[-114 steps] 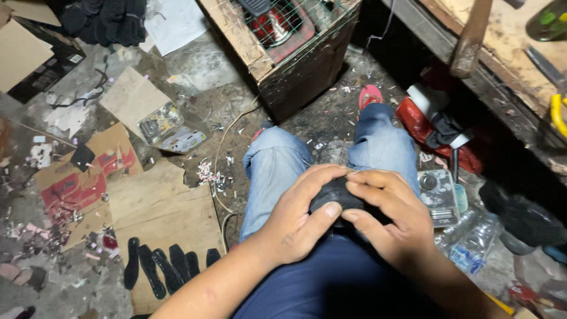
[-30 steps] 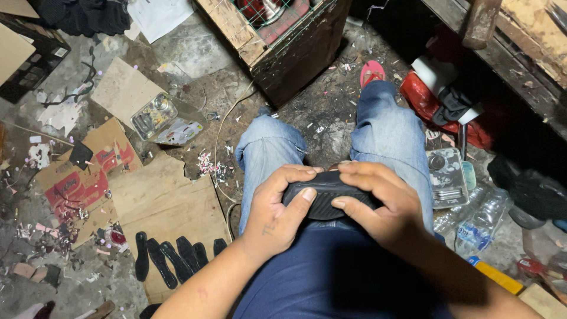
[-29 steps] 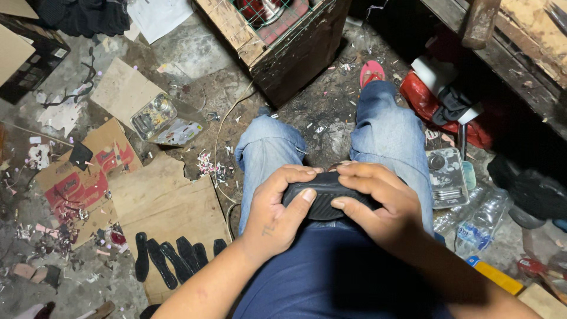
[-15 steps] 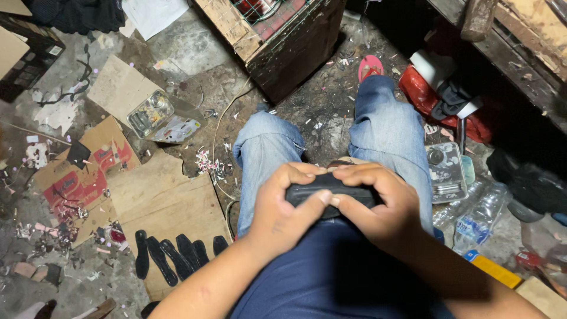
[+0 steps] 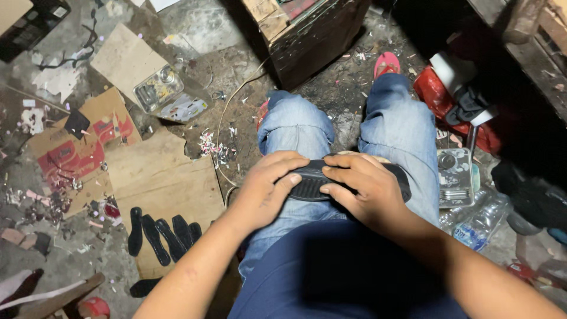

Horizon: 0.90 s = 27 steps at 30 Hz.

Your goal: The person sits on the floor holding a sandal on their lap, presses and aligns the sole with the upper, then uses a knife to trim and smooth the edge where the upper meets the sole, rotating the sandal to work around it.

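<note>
I sit with my knees in blue jeans (image 5: 295, 127) and hold a black ribbed rubber piece (image 5: 310, 183) across my lap. My left hand (image 5: 269, 189) grips its left end, thumb on the ribbed face. Over its right part curls my right hand (image 5: 360, 186), fingers on top. A strip of the piece (image 5: 404, 180) sticks out to the right of that hand.
Several black rubber strips (image 5: 156, 233) lie on flattened cardboard (image 5: 165, 189) at lower left. A clear plastic box (image 5: 156, 88) lies further off, a wooden crate (image 5: 310, 29) ahead, a metal tin (image 5: 455, 177) and plastic bottle (image 5: 478, 227) at right, a red tool (image 5: 458, 100) beyond.
Both hands stayed on the black piece and shifted slightly toward my knees; my fingers have rearranged over its top. The view has tilted a little.
</note>
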Motion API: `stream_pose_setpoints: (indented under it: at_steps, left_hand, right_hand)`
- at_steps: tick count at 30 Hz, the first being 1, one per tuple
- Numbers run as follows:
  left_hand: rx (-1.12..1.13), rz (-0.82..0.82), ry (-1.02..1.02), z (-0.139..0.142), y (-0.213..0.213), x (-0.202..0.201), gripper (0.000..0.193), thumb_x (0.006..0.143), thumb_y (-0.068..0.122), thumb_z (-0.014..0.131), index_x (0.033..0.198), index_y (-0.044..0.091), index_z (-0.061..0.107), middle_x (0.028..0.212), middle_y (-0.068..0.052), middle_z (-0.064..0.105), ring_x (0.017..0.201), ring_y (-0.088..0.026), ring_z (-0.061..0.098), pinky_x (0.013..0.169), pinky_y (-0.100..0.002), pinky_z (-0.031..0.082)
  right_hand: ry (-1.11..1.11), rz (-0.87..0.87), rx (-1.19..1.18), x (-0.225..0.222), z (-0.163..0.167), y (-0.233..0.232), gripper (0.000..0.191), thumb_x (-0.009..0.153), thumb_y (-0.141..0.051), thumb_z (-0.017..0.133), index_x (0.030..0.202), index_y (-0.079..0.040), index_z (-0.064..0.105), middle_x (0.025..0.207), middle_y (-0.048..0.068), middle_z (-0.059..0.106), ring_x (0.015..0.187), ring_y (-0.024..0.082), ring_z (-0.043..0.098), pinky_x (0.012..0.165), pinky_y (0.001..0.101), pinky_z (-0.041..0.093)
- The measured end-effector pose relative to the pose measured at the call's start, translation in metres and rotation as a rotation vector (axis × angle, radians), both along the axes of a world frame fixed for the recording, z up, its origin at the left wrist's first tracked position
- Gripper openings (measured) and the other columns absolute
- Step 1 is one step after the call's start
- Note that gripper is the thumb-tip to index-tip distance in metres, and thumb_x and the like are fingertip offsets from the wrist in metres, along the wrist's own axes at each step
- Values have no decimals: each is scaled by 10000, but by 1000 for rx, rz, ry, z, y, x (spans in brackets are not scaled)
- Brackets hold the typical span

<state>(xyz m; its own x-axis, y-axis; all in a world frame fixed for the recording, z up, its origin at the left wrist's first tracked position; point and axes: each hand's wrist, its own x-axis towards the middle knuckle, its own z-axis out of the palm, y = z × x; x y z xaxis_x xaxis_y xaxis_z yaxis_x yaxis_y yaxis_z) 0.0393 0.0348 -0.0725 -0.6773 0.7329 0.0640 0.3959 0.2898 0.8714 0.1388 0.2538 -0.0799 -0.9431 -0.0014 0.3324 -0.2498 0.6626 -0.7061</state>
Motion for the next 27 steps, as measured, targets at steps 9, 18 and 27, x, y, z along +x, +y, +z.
stream_pose_setpoints:
  at_steps: [9,18,27]
  left_hand:
    - [-73,142,193,4,11,22,361,886,231,738,1202,65,687,1177,-84,707,1095,-311,604,975,-423,453]
    - [5,239,125,-4,13,24,282,843,226,762,1086,86,732,1075,-64,718,1019,-277,635,947,-404,445]
    - [-12,217,119,-3,14,21,285,819,208,762,1074,89,721,1033,-63,703,990,-276,635,927,-395,456]
  right_hand:
    - [33,-6,-95,0,-3,-11,189,829,-108,824,954,-30,706,1108,111,749,1044,291,731,936,384,569]
    - [-131,-41,-62,3,5,-7,357,749,-157,867,1024,5,708,1133,131,744,1095,315,705,966,431,505]
    - [-20,-31,-34,14,7,1,280,778,-136,848,1012,-28,739,1160,126,721,1139,311,688,974,394,526]
